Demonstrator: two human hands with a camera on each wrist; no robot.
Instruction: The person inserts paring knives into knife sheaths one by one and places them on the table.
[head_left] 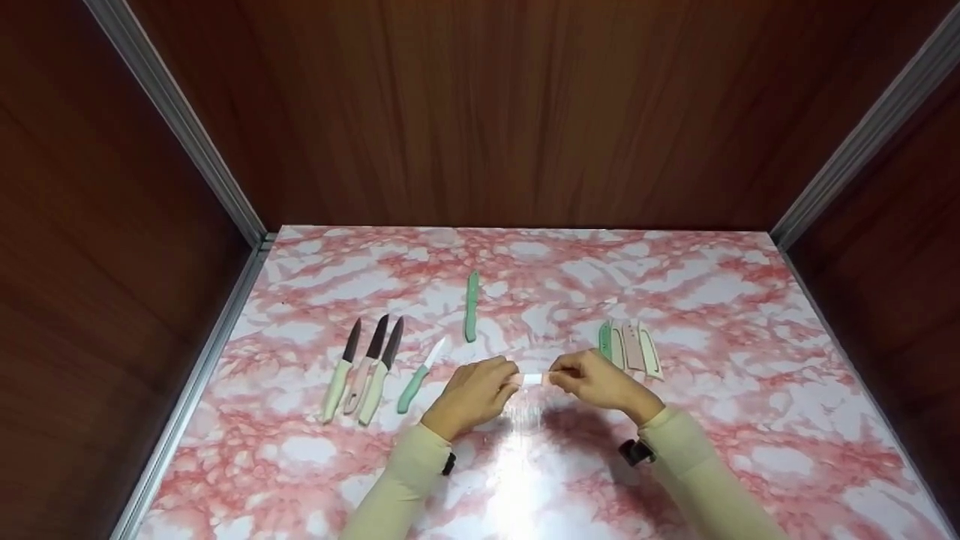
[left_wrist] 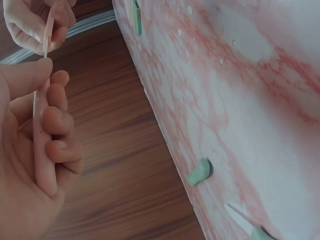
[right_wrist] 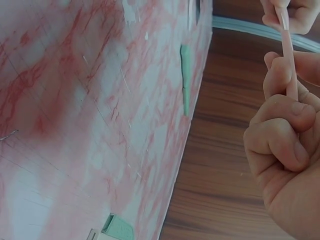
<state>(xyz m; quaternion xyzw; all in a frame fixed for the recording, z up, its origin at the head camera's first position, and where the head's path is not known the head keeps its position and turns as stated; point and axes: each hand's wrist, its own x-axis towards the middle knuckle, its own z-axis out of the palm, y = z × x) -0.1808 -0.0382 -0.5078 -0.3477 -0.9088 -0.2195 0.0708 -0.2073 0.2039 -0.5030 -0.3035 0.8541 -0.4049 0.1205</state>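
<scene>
Your left grip [head_left: 476,391] wraps the pink-handled, white-bladed knife [left_wrist: 45,172], your right grip [head_left: 596,381] pinches a pink plastic sheath [right_wrist: 288,52], five o'clock from the green sheathed knife [head_left: 471,307]; best keep both aligned.

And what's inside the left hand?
In the left hand is a pink handle. Its rounded end shows. The parts under the curled fingers are covered, so I can't see those.

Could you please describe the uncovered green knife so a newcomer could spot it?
On the red marbled table, look just left of the left hand. There lies the green knife; its blade is pale, unlike the three dark-bladed knives farther left.
</scene>
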